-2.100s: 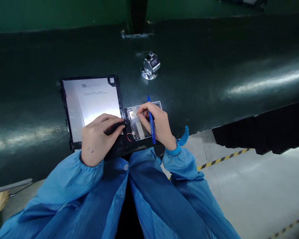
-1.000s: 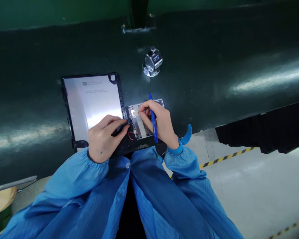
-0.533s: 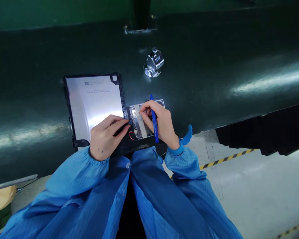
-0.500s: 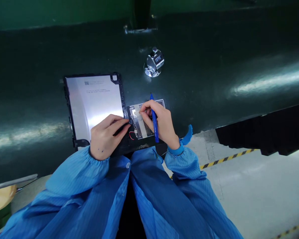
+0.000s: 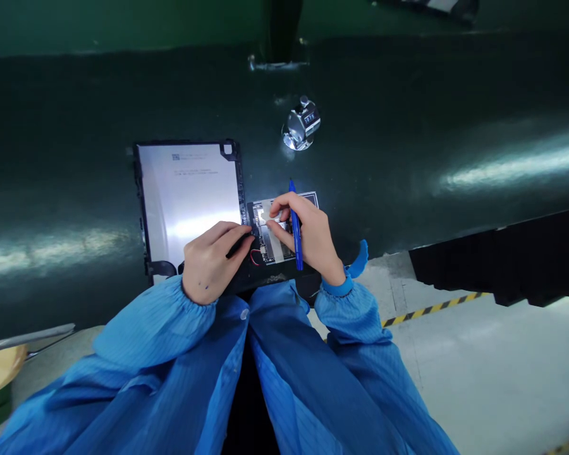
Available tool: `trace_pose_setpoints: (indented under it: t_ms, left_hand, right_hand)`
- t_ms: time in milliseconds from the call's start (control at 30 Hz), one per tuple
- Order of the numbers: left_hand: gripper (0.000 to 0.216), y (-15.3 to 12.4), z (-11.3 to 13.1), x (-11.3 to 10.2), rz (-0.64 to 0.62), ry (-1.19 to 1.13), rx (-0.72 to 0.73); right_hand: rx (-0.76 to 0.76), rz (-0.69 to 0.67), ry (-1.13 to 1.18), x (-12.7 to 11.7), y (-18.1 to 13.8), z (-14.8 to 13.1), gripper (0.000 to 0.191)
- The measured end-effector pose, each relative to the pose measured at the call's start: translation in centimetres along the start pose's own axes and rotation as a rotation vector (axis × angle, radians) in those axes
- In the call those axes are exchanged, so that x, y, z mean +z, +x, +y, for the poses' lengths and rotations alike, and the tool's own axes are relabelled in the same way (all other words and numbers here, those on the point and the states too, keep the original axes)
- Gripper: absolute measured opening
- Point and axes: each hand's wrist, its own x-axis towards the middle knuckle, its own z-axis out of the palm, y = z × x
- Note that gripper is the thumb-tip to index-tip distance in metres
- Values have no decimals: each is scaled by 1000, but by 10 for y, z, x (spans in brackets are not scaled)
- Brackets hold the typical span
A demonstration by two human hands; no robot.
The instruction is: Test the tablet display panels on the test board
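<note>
An opened tablet back (image 5: 189, 202) with a silver battery panel lies on the dark green belt (image 5: 408, 126); its circuit board section (image 5: 271, 237) sits at the right end. My left hand (image 5: 213, 260) rests on the tablet's lower edge, fingers curled and pressing beside the board. My right hand (image 5: 303, 234) holds a blue pen (image 5: 294, 224) along the palm, while its thumb and forefinger pinch a pale strip of tape (image 5: 269, 218) over the board.
A chrome tally counter (image 5: 302, 124) stands on the belt beyond the tablet. The belt's near edge runs behind my wrists; below it is grey floor with yellow-black hazard tape (image 5: 431, 309). A yellowish round object (image 5: 0, 370) shows at the lower left.
The view has shifted slightly, so everything sits a little further right. My right fingers have moved down a little over the board with the strip. My left hand keeps its place on the tablet.
</note>
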Motion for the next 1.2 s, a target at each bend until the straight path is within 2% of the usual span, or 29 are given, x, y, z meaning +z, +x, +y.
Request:
trace_pose_setpoints:
  t_ms: [333,567,667,733,767,833,900,967,1000,1067,1200]
  left_hand:
    - [10,1,2,2,7,-35,-49]
    - [10,1,3,10,17,-56,-76]
    - [10,5,8,2,3,-61,-84]
    - [24,7,8,-18,7,-69,-132]
    - [34,6,6,-31,20,-94,-179]
    - [49,-1,-6,-64,52,-193,-340]
    - [57,-13,-25,-95,47,-386,-587]
    - [67,-28,-47,-118,-16,-542,-864]
    - [67,-34,-57,-125,-70,-624,-978]
    - [58,-42,-74,-130,-160,-753,-1108]
    - [39,-35,-90,-120,-178,-835,-1160]
  right_hand:
    - [27,-38,-17,-1,0,-2,14]
    - [72,-20,-149,11,3,-9,17]
    - [120,84,19,12,1,-10,20]
    - [141,209,112,9,-2,-13,19]
    - [125,223,116,6,-4,-15,19]
    - [27,80,36,1,-6,-19,27]
    - [-94,-177,-95,-2,-7,-23,54]
    - [-166,-353,-208,0,-7,-24,84]
    - [-180,-386,-242,2,-7,-23,93]
    - [-188,-409,-268,8,-7,-20,97]
    - [-164,-393,-237,13,-7,-12,98]
